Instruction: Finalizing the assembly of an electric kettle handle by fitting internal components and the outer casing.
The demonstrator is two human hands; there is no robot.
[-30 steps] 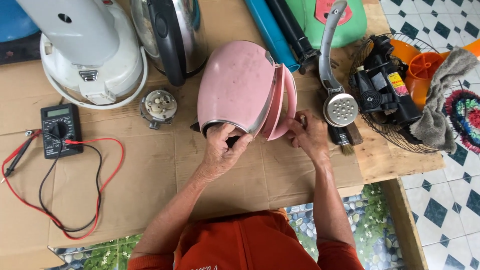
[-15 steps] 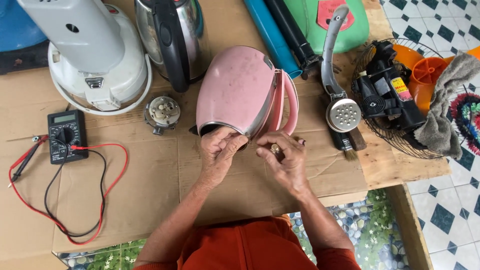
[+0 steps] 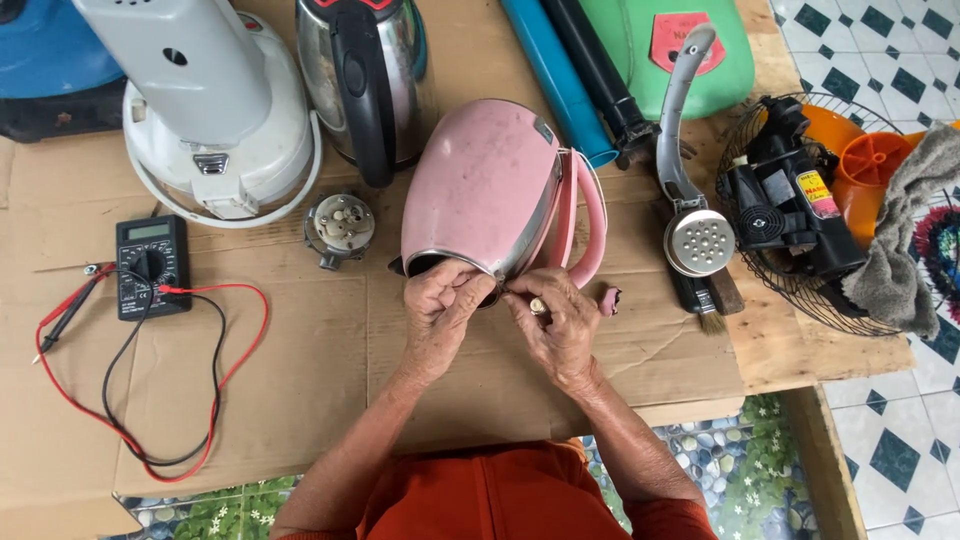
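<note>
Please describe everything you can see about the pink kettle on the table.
The pink kettle lies on its side on the cardboard sheet, base end toward the person. Its body looks like smooth, slightly scuffed plastic with a metal rim at the base, and a pink loop handle runs along its right side. The left hand and the right hand both touch the base edge. A steel kettle stands behind it.

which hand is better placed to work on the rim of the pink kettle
Probably the right hand: its fingertips pinch something small right at the open rim of the pink kettle, beside the handle. The left hand lies across the rim, seemingly steadying it.
</note>
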